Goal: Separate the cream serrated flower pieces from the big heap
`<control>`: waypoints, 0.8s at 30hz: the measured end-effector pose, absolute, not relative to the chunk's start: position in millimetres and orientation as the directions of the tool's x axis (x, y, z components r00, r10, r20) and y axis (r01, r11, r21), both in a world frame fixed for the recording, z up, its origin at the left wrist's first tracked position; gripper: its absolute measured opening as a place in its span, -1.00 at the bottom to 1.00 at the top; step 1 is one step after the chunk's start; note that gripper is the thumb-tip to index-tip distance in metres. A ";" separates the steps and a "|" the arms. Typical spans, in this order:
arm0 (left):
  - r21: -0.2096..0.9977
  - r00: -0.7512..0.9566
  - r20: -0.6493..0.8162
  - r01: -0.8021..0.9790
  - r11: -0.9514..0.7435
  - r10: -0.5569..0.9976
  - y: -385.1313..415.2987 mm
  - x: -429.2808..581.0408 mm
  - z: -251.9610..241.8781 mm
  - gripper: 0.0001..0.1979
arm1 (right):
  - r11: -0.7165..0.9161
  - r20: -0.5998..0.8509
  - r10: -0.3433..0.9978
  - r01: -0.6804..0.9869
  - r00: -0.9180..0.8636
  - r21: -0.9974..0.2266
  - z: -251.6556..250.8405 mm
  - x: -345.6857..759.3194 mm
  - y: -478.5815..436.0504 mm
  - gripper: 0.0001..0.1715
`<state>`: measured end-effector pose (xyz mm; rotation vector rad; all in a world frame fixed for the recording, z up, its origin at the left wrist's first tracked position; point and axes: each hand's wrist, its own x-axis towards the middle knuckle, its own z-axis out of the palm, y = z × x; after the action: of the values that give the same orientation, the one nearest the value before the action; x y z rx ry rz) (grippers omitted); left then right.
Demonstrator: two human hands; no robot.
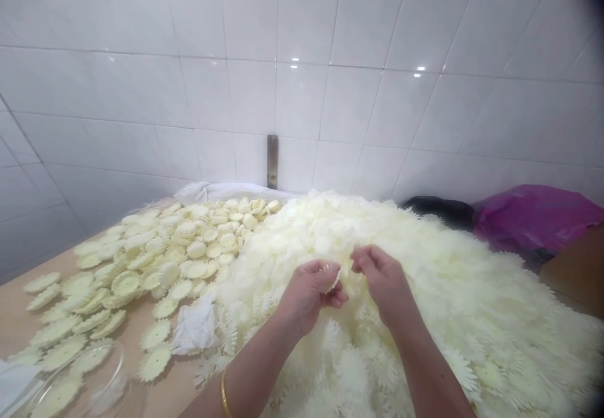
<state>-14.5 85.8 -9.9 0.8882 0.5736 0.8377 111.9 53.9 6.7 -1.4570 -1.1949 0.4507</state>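
Observation:
Between the thumb and fingers of my left hand [311, 295] is a small pale yellow scalloped disc [329, 278], partly covered by the thumb. My right hand [382, 279] is just to its right, thumb and fingertips pinched together; whatever they hold, if anything, is too small to make out. The hands are a little apart. Beneath and around both lies a large heap of pale, thin, toothed pieces [472, 292]. To the left, many thicker yellow scalloped discs [126, 284] are spread on the wooden table [165, 399].
A crumpled white tissue [194, 325] lies among the discs. A clear round container [117, 367] is at the lower left. Behind the heap on the right are a black item [438, 210] and a purple bag [538, 216]. A tiled wall [302, 103] stands behind.

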 end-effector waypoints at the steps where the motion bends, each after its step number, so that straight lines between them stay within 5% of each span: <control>1: 0.841 0.567 -0.092 -0.396 0.368 0.818 85.7 -14.8 -9.4 -0.77 | 0.160 0.340 0.850 0.418 0.402 -0.894 7.2 111.4 53.5 -0.58; 9: 0.798 0.621 -0.125 -0.400 0.450 0.774 85.4 -13.8 -7.5 -0.66 | 0.151 0.325 0.862 0.415 0.389 -0.897 10.8 108.7 51.1 -0.62; 14: 0.865 0.601 -0.103 -0.340 0.370 0.792 84.9 -13.0 -10.8 -0.81 | 0.176 0.353 0.858 0.432 0.373 -0.885 10.3 108.6 51.7 -0.65; 24: 0.941 0.581 -0.056 -0.241 0.237 0.812 81.2 -12.5 -8.9 -0.70 | 0.236 0.320 0.926 0.353 0.201 -0.905 11.9 104.6 49.2 -0.69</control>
<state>-12.5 81.2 -8.9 1.1049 0.6250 0.7894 104.6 49.2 11.9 -1.3269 -1.3633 0.6334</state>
